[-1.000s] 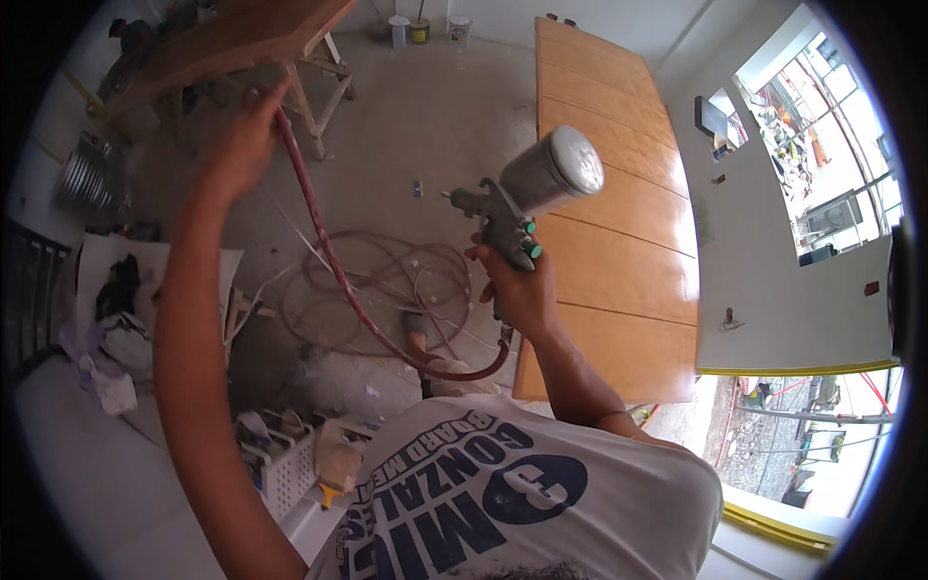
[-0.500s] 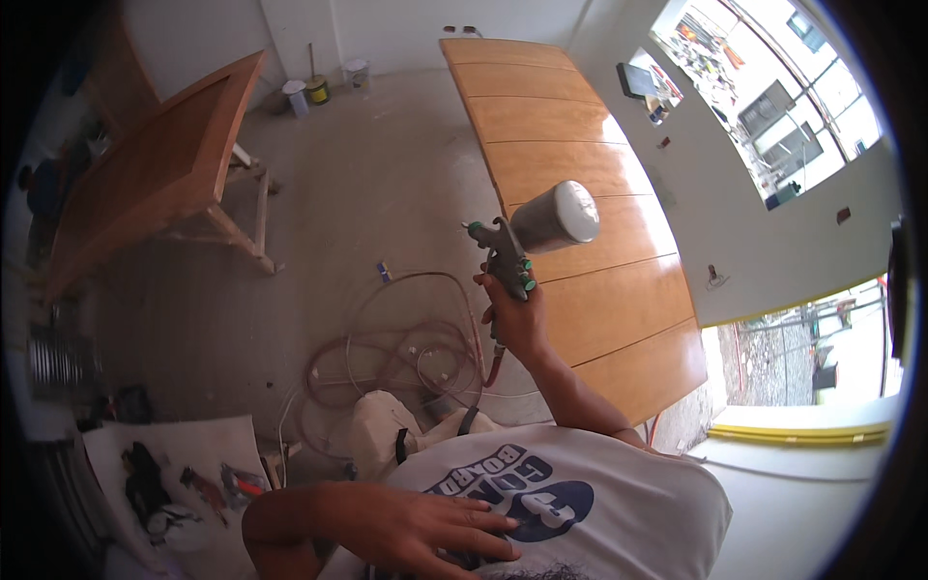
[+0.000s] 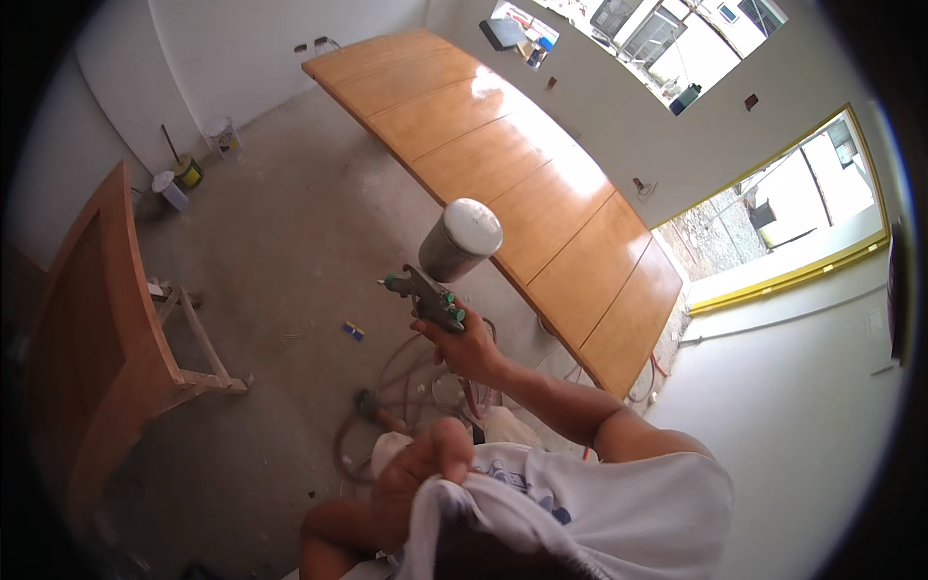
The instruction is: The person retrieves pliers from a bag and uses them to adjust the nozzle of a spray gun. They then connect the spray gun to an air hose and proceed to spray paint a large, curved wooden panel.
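Observation:
A spray gun with green knobs and a dark body is in my right hand, its fingers wrapped round the handle. On top of the gun sits a grey metal cup with a white lid, tilted to the right. My left hand pinches the neck of my white shirt and pulls the cloth up. Beyond the gun, on the right, lies a long glossy wooden panel with dark grooves across it. The gun is apart from the panel, as far as I can see.
A second, reddish wooden panel leans on a wooden trestle at the left. A hose coils on the floor below my hands. Several buckets, one of them yellow and black, stand by the far wall. A yellow-framed opening is at the right.
My left hand has gone from lying flat on my chest to gripping the raised shirt neck. The spray gun sits farther left and lower in view. The whole view has turned toward the right.

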{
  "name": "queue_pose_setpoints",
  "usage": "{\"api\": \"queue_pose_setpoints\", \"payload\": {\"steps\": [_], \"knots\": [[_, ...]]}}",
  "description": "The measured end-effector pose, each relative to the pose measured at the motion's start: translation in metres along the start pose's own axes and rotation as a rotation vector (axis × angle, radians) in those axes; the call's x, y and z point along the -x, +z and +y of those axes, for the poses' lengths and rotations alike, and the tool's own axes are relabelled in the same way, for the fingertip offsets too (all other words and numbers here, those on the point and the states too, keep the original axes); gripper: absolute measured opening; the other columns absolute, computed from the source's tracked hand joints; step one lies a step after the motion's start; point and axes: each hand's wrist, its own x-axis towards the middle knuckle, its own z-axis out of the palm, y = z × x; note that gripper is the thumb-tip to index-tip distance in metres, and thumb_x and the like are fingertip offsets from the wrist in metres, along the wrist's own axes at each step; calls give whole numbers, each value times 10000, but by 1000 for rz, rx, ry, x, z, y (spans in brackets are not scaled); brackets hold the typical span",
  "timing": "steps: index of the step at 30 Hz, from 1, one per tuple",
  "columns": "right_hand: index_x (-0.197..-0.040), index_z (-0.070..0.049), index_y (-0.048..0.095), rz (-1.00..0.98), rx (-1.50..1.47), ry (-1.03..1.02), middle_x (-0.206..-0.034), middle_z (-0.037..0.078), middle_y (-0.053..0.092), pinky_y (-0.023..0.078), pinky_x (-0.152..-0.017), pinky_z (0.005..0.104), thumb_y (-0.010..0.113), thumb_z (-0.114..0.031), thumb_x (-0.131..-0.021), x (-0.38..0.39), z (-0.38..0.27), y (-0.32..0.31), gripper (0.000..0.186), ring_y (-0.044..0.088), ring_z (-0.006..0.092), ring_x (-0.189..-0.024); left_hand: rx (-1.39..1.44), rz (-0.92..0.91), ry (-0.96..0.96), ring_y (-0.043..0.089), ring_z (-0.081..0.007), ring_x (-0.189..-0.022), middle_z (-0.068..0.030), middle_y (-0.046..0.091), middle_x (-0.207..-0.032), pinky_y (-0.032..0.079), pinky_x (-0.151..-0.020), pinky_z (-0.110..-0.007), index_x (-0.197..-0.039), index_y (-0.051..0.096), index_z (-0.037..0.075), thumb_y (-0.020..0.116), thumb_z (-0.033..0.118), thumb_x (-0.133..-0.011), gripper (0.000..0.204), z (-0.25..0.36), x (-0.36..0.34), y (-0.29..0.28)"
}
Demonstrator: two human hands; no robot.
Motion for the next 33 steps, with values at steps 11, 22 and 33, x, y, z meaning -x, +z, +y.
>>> {"api": "queue_pose_setpoints", "payload": {"steps": [11, 22, 33], "knots": [[-1391, -47, 487, -104, 11, 13, -943, 28, 645, 496, -585, 264, 694, -171, -942, -21, -13, 92, 510, 562, 77, -726, 376, 101, 275, 672, -325, -856, -185, 653, -1016, 529, -806, -423, -1120, 528, 30, 590, 150, -965, 206, 77, -14, -16], [-1378, -35, 511, -4, -127, 87, -1140, 53, 703, 515, -576, 210, 655, -97, -968, -19, -62, 59, 438, 608, 39, -756, -678, 1024, -311, 517, -224, -1198, -171, 539, -1289, 440, -1010, -387, -1313, 501, -7, 545, 288, -1002, 431, -22, 82, -120], [-1543, -124, 361, 23, -95, -16, -1137, 41, 694, 533, -730, 256, 665, -146, -960, -45, -74, -22, 658, 615, 85, -924, -418, 750, -572, 605, -187, -892, -151, 501, -1148, 508, -696, -332, -1294, 399, -24, 571, 16, -902, 430, -81, -21, -123]]}}
